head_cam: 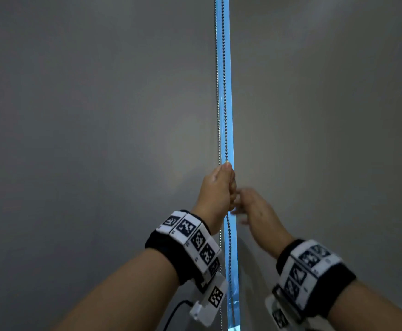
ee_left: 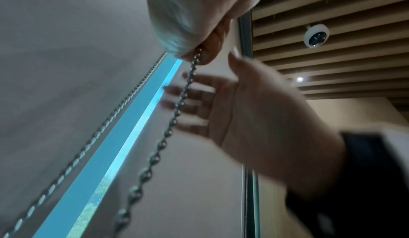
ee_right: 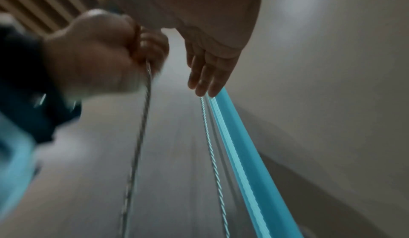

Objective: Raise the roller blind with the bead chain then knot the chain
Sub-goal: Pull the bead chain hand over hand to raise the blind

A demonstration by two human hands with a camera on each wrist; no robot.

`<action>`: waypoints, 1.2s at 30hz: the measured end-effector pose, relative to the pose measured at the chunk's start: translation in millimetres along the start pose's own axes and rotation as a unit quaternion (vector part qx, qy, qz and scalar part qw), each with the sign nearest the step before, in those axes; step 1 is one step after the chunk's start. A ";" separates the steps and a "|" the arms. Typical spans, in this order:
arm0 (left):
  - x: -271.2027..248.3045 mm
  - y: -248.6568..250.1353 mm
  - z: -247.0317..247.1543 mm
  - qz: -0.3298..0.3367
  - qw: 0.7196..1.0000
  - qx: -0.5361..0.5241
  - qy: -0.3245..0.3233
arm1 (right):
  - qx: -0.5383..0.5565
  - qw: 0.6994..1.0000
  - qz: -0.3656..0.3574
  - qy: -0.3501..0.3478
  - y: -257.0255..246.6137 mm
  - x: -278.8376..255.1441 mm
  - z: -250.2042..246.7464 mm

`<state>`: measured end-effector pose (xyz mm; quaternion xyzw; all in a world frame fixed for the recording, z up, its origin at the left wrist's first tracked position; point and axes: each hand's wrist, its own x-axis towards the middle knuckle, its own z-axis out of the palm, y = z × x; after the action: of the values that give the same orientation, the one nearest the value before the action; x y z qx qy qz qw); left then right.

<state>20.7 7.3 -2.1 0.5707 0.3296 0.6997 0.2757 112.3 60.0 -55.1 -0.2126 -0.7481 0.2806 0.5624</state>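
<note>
Two strands of bead chain hang beside the lit gap: your left hand clenches one strand; your right hand, fingers spread, hovers just right of it.

Both forearms reach up side by side, the left hand fisted tight around the bead chain, the right hand spread loosely just beside it.
</note>
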 end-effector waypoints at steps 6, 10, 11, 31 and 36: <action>-28.6 -21.8 -1.5 -0.045 0.998 0.029 -0.030 | 0.102 0.994 -0.034 -0.004 -78.3 49.2 -14.9; -51.5 -46.1 -9.5 -0.051 0.993 0.081 -0.066 | 0.151 0.988 -0.006 -0.040 -95.8 53.3 -10.8; -57.4 -50.5 -11.1 -0.050 0.991 0.097 -0.074 | 0.148 0.988 0.003 -0.033 -94.6 50.3 -6.7; 29.3 56.0 8.1 0.022 0.994 -0.030 -0.101 | 0.004 0.997 -0.081 -0.010 -21.6 8.3 7.7; 37.5 73.5 15.5 0.010 0.998 -0.034 -0.054 | -0.019 0.997 -0.054 -0.051 -7.6 -16.9 13.2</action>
<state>27.9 -8.1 80.1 0.6015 0.2840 0.6814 0.3054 104.3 41.1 -65.1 -0.1678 -0.7914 0.2457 0.5340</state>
